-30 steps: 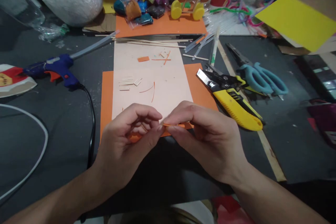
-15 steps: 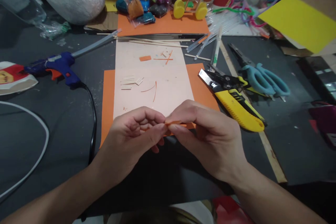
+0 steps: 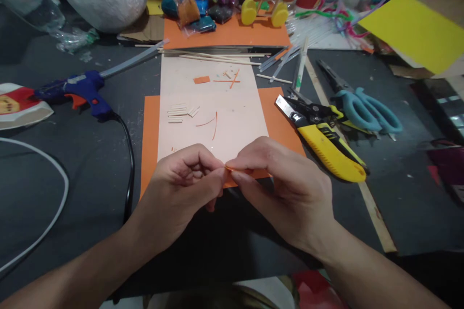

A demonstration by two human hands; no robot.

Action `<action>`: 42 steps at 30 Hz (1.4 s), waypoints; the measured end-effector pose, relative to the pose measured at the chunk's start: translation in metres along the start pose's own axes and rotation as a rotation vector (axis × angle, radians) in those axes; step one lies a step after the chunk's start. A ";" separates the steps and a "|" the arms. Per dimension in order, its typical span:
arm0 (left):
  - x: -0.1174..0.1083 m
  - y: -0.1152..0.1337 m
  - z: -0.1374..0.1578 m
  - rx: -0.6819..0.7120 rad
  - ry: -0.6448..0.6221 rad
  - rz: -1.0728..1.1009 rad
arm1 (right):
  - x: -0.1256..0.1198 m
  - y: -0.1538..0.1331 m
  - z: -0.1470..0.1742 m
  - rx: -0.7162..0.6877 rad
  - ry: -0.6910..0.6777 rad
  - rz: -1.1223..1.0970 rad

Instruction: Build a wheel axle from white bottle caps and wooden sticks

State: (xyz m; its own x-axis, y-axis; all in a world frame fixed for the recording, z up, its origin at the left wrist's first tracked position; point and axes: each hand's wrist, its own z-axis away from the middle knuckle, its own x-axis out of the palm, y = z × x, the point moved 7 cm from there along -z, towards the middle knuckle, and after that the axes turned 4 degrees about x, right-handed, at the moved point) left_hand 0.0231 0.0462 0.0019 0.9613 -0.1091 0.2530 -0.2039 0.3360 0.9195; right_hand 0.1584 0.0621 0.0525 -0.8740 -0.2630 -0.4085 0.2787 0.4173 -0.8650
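The left hand [image 3: 188, 186] and right hand [image 3: 290, 188] both pinched a small orange piece [image 3: 232, 169] between them, by the pale sheet's [image 3: 232, 133] near end; the glue gun [image 3: 87, 89] lay left, the cutter [image 3: 326, 149] right.

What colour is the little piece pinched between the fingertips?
The little piece is orange; the head view shows it best.

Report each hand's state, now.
Left hand: closed, pinching one end of a small orange piece.
Right hand: closed, holding the same orange piece.
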 end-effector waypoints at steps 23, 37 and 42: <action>0.001 0.015 0.004 0.146 0.007 -0.316 | 0.003 0.010 -0.001 0.127 -0.032 -0.146; 0.003 0.026 0.011 0.404 -0.054 -0.589 | 0.004 0.019 0.002 0.339 -0.067 -0.320; 0.004 0.026 0.009 0.407 -0.058 -0.557 | 0.003 0.016 0.003 0.255 -0.065 -0.270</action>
State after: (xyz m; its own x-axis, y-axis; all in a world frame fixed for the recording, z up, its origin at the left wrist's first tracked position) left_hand 0.0202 0.0464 0.0294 0.9337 -0.2172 -0.2846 0.2532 -0.1615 0.9538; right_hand 0.1614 0.0658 0.0364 -0.9047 -0.3922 -0.1667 0.1393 0.0976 -0.9854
